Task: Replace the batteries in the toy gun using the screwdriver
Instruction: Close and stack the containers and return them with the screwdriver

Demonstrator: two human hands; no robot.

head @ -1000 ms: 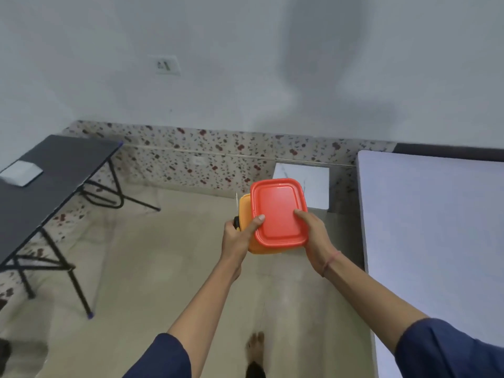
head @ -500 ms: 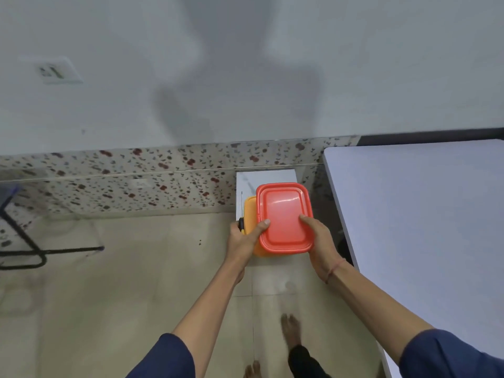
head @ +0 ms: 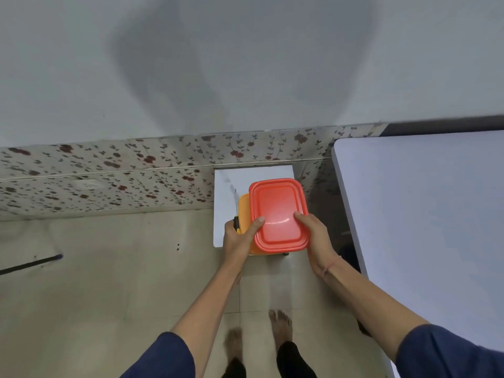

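Note:
I carry a stack in front of me with both hands. On top lies a red plastic box [head: 278, 214] with its lid shut. Under it an orange object [head: 243, 211] sticks out on the left; I cannot tell what it is. My left hand [head: 238, 240] grips the stack's left side, thumb on the red lid, and also pins a screwdriver [head: 236, 214] with a black-and-yellow handle, its shaft pointing away from me. My right hand [head: 313, 236] holds the right side. No toy gun or batteries show.
A white table [head: 425, 214] fills the right side. A small white stool [head: 226, 186] stands against the flowered wall skirting [head: 109, 175], just below the stack. A tiled floor [head: 109, 282] and my bare feet [head: 281, 323] lie beneath. A black table leg [head: 30, 264] shows at far left.
I have turned right and stepped toward the wall: the black table left the view, the white stool and white table drew nearer. Both hands keep the same hold on the stack.

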